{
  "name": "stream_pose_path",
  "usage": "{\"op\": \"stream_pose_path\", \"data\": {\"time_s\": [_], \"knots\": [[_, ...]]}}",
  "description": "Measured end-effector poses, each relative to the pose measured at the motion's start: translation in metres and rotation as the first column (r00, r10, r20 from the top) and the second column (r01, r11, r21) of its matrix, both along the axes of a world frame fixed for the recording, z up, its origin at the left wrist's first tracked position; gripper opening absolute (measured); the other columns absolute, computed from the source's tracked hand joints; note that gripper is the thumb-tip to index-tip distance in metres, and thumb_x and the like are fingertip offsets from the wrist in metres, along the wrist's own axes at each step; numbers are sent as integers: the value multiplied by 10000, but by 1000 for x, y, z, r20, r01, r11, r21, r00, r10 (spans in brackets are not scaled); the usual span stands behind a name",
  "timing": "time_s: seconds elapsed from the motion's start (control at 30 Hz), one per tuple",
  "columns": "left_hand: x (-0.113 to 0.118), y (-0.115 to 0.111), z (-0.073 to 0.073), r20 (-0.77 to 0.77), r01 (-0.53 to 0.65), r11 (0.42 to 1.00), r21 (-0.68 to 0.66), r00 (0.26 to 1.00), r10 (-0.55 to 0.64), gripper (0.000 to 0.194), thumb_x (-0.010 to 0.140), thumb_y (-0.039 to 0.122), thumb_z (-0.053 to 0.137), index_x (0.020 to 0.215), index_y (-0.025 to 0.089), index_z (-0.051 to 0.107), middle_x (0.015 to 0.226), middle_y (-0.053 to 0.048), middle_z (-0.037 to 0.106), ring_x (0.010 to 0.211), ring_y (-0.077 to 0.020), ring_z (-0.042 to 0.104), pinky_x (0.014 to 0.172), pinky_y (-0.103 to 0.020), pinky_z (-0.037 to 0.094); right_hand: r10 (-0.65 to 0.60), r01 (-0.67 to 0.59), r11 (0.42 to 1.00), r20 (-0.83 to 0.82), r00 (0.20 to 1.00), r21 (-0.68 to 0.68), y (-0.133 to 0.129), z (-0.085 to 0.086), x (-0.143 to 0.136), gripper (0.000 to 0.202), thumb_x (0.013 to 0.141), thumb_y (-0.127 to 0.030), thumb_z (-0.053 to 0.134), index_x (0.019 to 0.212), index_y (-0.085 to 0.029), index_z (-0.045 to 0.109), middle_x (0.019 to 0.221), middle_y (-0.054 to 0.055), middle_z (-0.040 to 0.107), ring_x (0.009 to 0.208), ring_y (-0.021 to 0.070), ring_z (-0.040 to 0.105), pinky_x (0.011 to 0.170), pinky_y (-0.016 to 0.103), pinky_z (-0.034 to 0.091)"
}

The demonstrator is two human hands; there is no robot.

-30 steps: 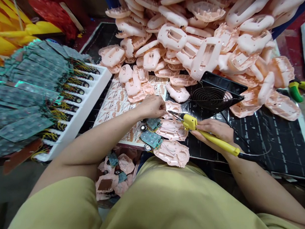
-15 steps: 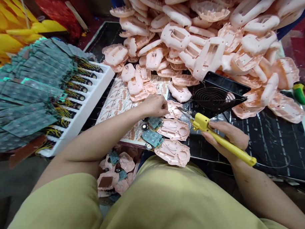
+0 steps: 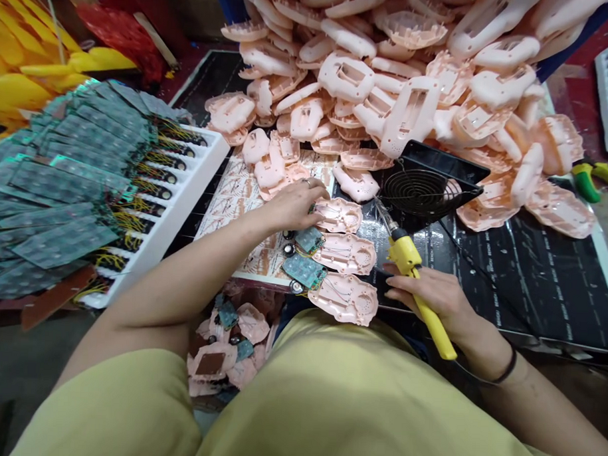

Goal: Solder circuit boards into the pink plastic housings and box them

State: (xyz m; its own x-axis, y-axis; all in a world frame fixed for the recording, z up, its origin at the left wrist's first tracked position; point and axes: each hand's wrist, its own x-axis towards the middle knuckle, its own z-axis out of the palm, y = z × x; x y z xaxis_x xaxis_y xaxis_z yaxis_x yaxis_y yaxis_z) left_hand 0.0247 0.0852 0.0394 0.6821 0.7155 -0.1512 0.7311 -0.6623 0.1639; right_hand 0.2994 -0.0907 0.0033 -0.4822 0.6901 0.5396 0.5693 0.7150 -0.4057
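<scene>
My right hand (image 3: 428, 295) is wrapped round a yellow soldering iron (image 3: 407, 255), its metal tip pointing up and away near the fan, clear of the shells. At the left end of the farthest pink plastic shell (image 3: 340, 214), my left hand (image 3: 295, 206) curls its fingers over a circuit board; only a small green edge shows between them. Two more pink shells, a middle one (image 3: 350, 253) and a near one (image 3: 345, 298), lie in a row towards me. A green circuit board (image 3: 309, 240) and another green circuit board (image 3: 303, 272) rest at their left ends, with small round speakers beside them.
Pink shells (image 3: 346, 76) are heaped at the back. A black fan (image 3: 417, 192) stands before the heap. On the left, a white foam tray (image 3: 172, 213) holds many wired circuit boards (image 3: 76, 173). Green-and-yellow pliers (image 3: 587, 181) lie far right. More shells (image 3: 253, 323) sit below the table edge.
My right hand has drawn the soldering iron back from the far shell, towards me, turning it steeper. My left hand has shifted slightly left and its fingers have loosened over the shell's left end.
</scene>
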Motion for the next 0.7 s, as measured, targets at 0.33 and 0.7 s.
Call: {"op": "stream_pose_path", "data": {"time_s": [0.33, 0.7], "knots": [[-6, -4, -4, -134, -192, 981, -21, 973, 188, 660, 830, 535, 604, 1362, 157, 508, 1306, -148, 577, 1182, -303, 557, 998, -362, 423, 153, -149, 987, 71, 986, -55, -6, -23, -37, 370, 847, -437, 668, 1096, -197, 537, 926, 64, 718, 915, 224, 670, 1039, 535, 446], [-37, 8, -4, 279, -232, 789, -569, 849, 450, 663, 639, 547, 684, 1121, 97, 621, 1118, -132, 663, 1029, -288, 619, 904, -375, 480, -79, 55, 985, 151, 985, 162, 8, -34, -30, 303, 910, -112, 501, 1193, -187, 580, 948, 83, 702, 967, 207, 643, 866, 355, 540]]}}
